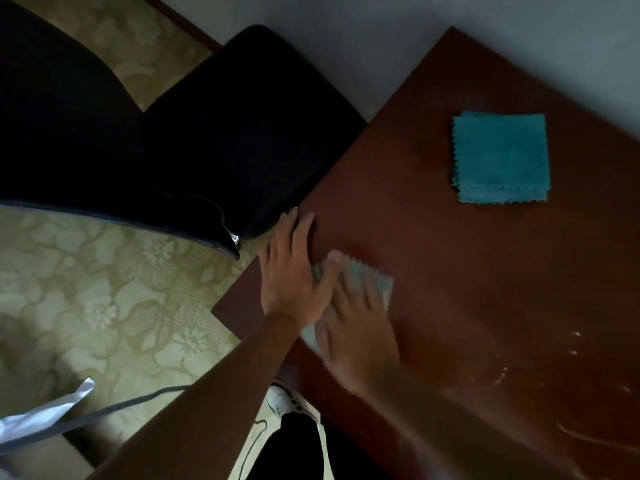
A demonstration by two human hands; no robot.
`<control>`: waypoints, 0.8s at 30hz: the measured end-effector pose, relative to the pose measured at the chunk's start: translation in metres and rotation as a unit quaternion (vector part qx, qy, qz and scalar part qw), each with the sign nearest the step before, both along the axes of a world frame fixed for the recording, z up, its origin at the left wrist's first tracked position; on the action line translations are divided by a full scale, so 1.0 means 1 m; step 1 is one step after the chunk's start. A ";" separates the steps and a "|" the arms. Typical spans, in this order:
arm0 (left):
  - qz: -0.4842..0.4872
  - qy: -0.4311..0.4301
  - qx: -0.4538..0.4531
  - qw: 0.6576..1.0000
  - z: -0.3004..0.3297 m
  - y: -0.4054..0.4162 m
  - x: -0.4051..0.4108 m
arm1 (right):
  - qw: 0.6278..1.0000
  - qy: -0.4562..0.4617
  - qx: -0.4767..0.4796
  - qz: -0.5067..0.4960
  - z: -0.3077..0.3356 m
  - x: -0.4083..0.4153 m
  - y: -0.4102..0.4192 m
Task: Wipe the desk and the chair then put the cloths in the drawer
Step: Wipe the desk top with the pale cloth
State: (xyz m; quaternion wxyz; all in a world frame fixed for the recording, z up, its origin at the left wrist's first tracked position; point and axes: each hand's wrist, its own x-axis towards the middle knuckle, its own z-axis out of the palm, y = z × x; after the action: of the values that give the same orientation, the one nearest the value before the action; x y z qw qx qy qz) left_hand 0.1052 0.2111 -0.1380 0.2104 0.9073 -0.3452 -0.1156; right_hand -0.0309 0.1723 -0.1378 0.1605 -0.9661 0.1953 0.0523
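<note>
Right hand [360,327]: I am seeing it lying flat on the grey cloth [372,280], fingers straight and pressing down on it; its outline is blurring, so I cannot tell how far the fingers are spreading.
Left hand [291,271]: I am seeing it resting flat on the desk [485,271] just beside the grey cloth, fingers straight and close together, fingertips reaching toward the desk edge nearest the chair [207,150]; its thumb side is touching the right hand.
Grey cloth: I am watching it lying on the desk near the desk's left edge, mostly hidden under the right hand, with a zigzag hem showing past the fingertips and a corner showing near the wrist.
Blue cloth [500,157]: I am seeing it lying folded into a square on the desk, well apart from the grey cloth, toward the desk's far side by the wall.
Desk: I am looking down on its dark red-brown top; pale streaks and specks are showing on it to the right of the grey cloth, toward the near edge.
Chair: I am seeing its dark seat standing beside the desk, one corner almost meeting the desk edge by the left fingertips.
Carpet [104,289]: I am seeing a pale floral pattern under the chair.
Shoe [287,400]: I am seeing a white one showing below the desk edge, between the two forearms.
</note>
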 end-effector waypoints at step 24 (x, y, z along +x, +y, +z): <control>-0.335 -0.029 -0.072 0.939 -0.005 -0.006 -0.109 | 0.992 0.089 -0.084 -0.027 -0.002 -0.128 -0.046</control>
State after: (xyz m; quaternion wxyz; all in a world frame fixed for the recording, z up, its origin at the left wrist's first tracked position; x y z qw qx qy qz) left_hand -0.0042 0.2052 -0.1427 0.2142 0.7245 -0.6425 -0.1280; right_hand -0.1590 0.1267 -0.1397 0.0618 -0.9621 0.2386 0.1166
